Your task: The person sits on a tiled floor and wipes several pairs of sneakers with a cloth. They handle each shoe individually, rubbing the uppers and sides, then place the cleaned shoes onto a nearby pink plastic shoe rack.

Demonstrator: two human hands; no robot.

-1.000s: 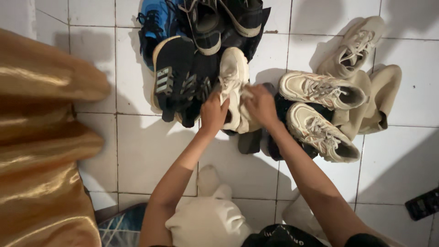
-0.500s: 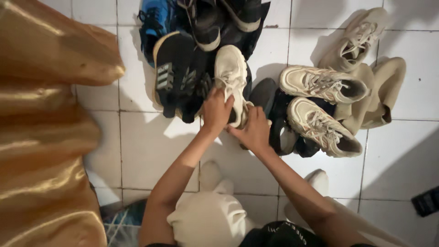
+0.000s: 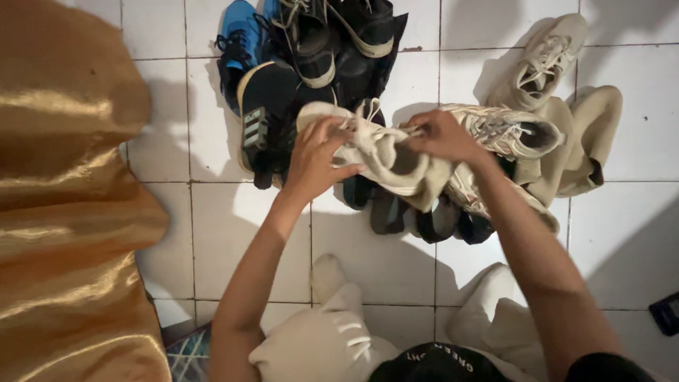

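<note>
White tiles (image 3: pixel 233 219) lie under us as our left hand (image 3: pixel 315 159) grips the cream shoe (image 3: pixel 382 152) and our right hand (image 3: pixel 438 134) pinches its lace (image 3: pixel 368 113), which may snag the black shoes (image 3: pixel 332 49) just beyond.

One cream lace-up mesh sneaker (image 3: pixel 378 152) in my grip, lifted between my two hands: left hand (image 3: pixel 316 159), right hand (image 3: pixel 440 134).

Three more cream lace-up sneakers beyond my right hand: one just past it (image 3: pixel 509 131), one beneath my right forearm (image 3: pixel 527 212), one farther off (image 3: pixel 541 64).

One beige folded fabric piece (image 3: pixel 587 141) right of those.

Above my left hand: one black sneaker with white stripes (image 3: pixel 265 117), one blue sneaker (image 3: pixel 237 39), two black sneakers with pale soles (image 3: pixel 311 42) (image 3: pixel 371 28).
</note>
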